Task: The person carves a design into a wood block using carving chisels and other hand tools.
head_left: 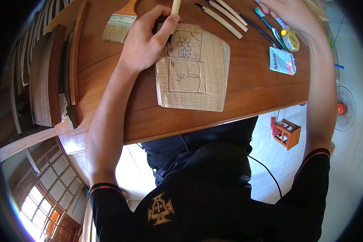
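My left hand (147, 42) is closed around a wooden-handled tool (176, 7) at the upper left edge of a wooden board (215, 72). The board lies on the brown table and bears a drawn flower (184, 46) above a carved rectangle (187, 76). At the upper right, my right hand (284, 10) is over the table near a toothbrush (260, 14) and a yellow tape roll (290, 39). Its fingers are partly cut off by the frame's top edge, and I cannot make out what they hold.
A wide brush (120, 26) lies left of the board. Several slim wooden-handled tools (224, 22) are beyond it. A white packet (282, 61) lies at right. Long wood pieces (44, 76) stand at left. The table edge (213, 122) runs before my body.
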`<action>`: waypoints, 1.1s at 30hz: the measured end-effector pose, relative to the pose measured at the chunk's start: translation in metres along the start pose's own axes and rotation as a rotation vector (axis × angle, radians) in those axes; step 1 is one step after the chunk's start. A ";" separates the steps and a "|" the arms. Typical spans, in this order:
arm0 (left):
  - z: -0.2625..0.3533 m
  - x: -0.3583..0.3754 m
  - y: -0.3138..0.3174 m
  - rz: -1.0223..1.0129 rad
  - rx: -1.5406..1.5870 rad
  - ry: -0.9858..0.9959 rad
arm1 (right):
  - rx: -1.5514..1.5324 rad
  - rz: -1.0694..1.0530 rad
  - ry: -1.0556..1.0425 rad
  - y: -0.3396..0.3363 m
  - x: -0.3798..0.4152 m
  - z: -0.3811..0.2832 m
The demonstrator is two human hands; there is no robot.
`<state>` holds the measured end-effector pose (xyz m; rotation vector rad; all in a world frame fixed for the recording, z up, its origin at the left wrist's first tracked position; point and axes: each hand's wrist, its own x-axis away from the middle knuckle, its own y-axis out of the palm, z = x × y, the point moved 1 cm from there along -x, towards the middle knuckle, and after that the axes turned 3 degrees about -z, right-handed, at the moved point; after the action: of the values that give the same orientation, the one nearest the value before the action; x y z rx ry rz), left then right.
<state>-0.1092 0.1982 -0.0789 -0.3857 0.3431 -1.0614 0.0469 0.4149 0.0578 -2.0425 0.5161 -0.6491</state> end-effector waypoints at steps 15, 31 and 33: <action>0.002 0.001 0.003 0.095 0.005 0.066 | 0.126 -0.178 -0.123 -0.004 0.000 0.013; 0.008 0.007 0.000 0.142 -0.038 0.066 | -0.136 -0.084 -0.117 0.004 0.009 0.007; 0.007 0.005 0.003 0.143 -0.035 0.086 | 0.015 -0.163 -0.080 0.000 0.015 0.007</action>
<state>-0.1016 0.1962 -0.0749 -0.3424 0.4605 -0.9345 0.0626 0.4111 0.0582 -2.1021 0.2991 -0.6623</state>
